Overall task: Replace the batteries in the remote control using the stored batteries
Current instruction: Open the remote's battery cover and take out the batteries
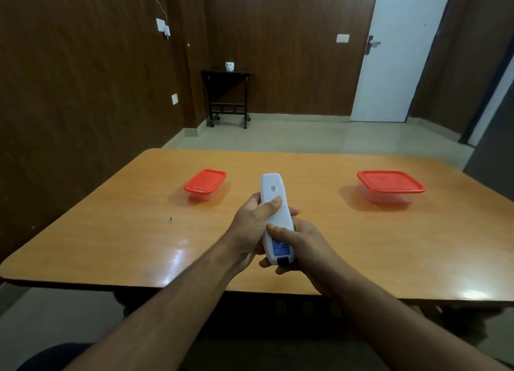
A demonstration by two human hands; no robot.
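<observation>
A white remote control [274, 192] is held back side up above the middle of the orange table [111, 231], its near end toward me. My left hand [250, 226] grips its left side, thumb lying across the back. My right hand [303, 248] holds the near end, thumb pressed on the back cover above a blue label. The cover looks closed. Two clear plastic boxes with red lids stand on the table: a smaller box [205, 184] at the left and a larger box [389, 185] at the right, both lidded. I cannot make out their contents.
A small dark speck [170, 219] lies on the table's left part. Beyond the table are a tiled floor, a small black side table [226, 95] with a white pot, dark wood walls and a white door [400, 50].
</observation>
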